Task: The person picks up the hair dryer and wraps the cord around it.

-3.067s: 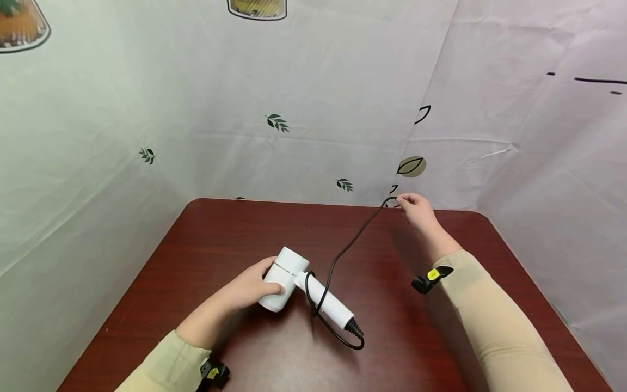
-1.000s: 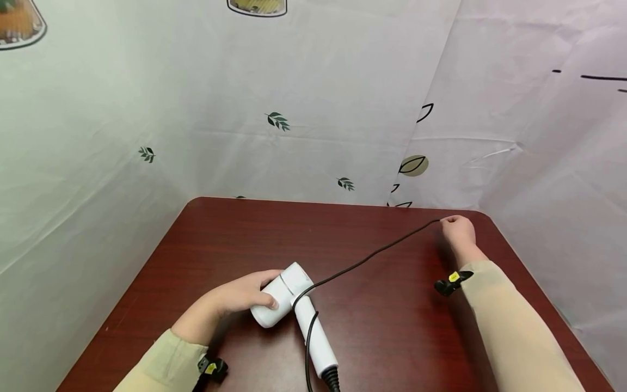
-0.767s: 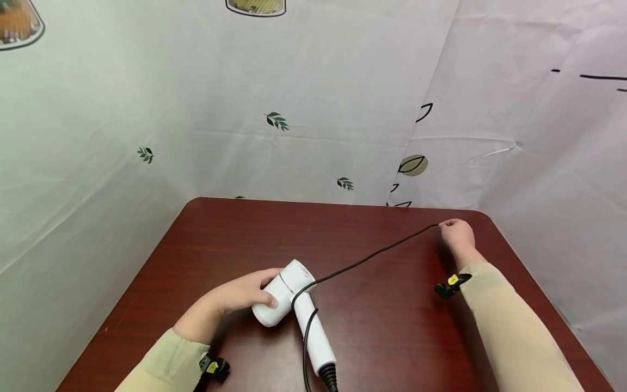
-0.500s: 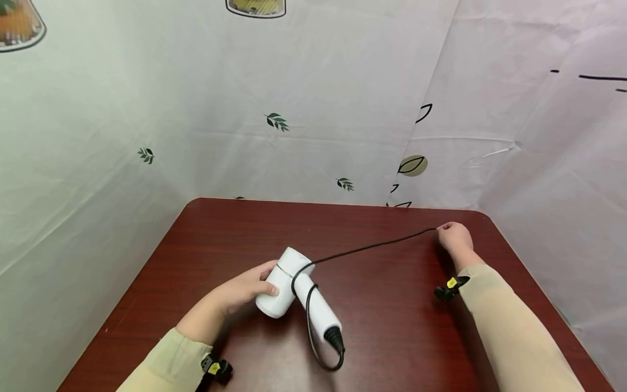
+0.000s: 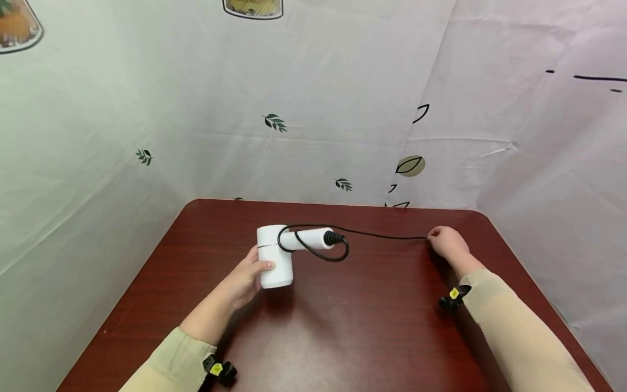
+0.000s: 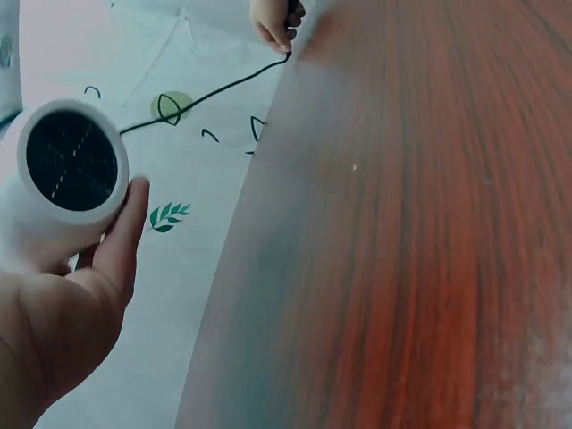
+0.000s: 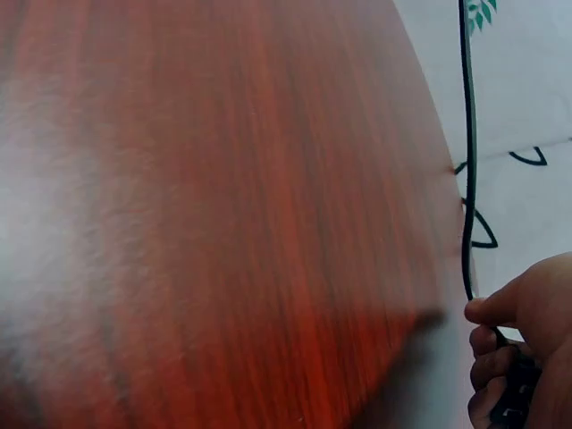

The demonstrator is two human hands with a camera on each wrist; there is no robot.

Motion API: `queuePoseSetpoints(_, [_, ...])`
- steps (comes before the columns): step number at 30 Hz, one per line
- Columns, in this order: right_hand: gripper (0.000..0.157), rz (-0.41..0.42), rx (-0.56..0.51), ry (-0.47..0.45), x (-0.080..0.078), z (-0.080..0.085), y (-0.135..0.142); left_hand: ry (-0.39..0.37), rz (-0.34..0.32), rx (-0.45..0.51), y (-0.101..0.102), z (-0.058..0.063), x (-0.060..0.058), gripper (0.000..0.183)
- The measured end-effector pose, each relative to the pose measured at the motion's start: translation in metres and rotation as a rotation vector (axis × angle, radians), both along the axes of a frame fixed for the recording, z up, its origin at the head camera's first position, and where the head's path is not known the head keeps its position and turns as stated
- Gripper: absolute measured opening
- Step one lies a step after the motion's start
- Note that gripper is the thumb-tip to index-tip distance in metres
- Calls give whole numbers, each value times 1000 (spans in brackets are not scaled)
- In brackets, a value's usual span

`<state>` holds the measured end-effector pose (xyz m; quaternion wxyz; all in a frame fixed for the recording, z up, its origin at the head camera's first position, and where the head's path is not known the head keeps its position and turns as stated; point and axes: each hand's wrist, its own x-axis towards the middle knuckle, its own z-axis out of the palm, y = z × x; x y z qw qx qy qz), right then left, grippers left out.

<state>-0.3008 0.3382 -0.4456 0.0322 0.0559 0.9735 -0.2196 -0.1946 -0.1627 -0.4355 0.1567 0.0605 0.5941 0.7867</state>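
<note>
My left hand [image 5: 247, 277] grips the white barrel of a hair dryer [image 5: 275, 267], raised over the table with a shadow beneath. Its handle [image 5: 311, 238] points to the right. In the left wrist view the dryer's round end with a dark grille [image 6: 71, 161] faces the camera. A black cord [image 5: 372, 234] loops round the handle near the barrel and runs right, nearly straight, to my right hand [image 5: 448, 243]. There the thumb and fingers pinch it. In the right wrist view a dark object [image 7: 517, 393], perhaps the plug, lies within the curled fingers, mostly hidden.
A dark red wooden table [image 5: 372, 326] spans the space below both hands. White printed fabric walls [image 5: 313, 109] rise behind it and along both sides. A black camera is strapped to each wrist, at the sleeve cuffs.
The hair dryer has been lifted and turned, its handle swinging from pointing down toward me to pointing right. My right hand first carried the cord out to the right, then came slightly back and nearer.
</note>
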Motion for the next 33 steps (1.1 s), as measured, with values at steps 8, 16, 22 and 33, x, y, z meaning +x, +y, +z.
queuePoseSetpoints(8, [24,92,48,-32,12,1,-8,-67,203,7,3,-1,-7,60])
queuePoseSetpoints(16, [19,165,102,-20,29,1,-14,-103,324,34,-1,-2,-14,63])
queuePoseSetpoints(22, [13,213,155,6,38,3,-25,-139,332,73,-2,0,-14,61])
queuePoseSetpoints(33, [13,512,140,-68,72,18,-58,-173,462,155,-5,-1,-23,62])
